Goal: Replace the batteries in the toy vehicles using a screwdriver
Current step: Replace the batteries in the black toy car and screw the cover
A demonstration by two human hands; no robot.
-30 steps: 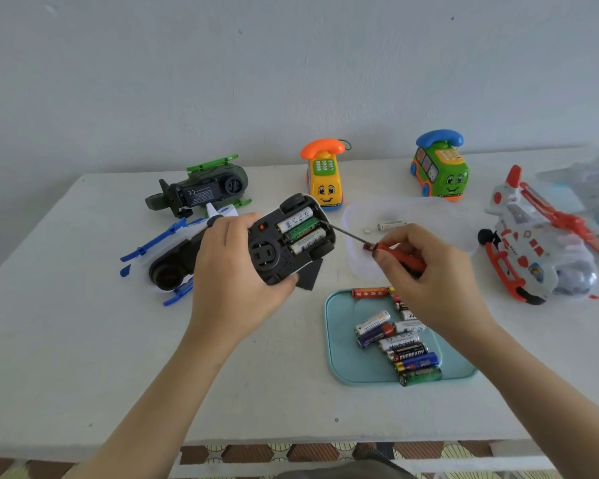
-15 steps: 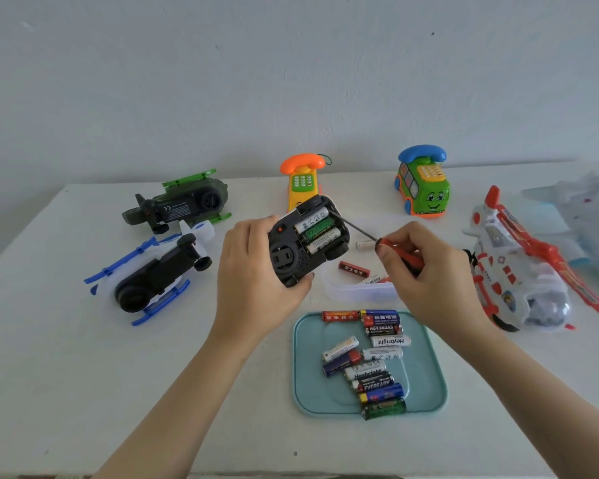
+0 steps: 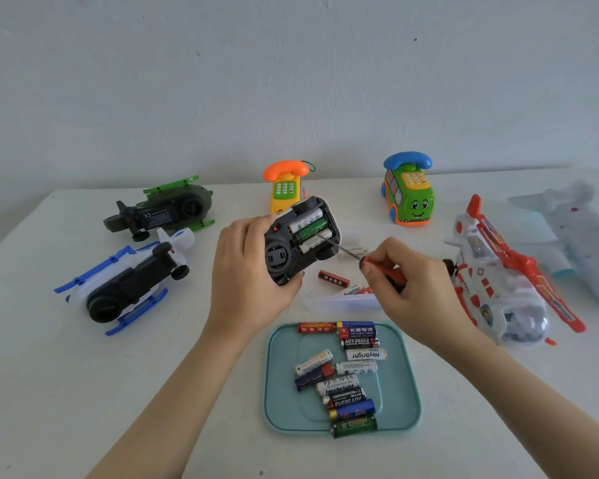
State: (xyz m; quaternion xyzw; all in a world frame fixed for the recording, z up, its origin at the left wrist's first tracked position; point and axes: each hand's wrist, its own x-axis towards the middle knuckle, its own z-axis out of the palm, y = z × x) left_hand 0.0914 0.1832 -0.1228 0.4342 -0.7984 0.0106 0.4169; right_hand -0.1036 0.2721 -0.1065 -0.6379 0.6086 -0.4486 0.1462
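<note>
so the screwdriver (image 3: 348,251) tip has slid off the car's edge into the open battery bay, and it's poking the lowest of the three batteries (image 3: 308,224) there. left hand (image 3: 249,271) wraps round the upturned toy car (image 3: 298,240), held above the middle of the table (image 3: 49,375). right hand (image 3: 415,288) pinches the red handle. looks like the prying-out step. next it wants a gentle lever, then fresh cells from the tray (image 3: 400,375) near the front edge

Left hand (image 3: 253,271) curled, gripping; right hand (image 3: 416,292) pinching.
</note>
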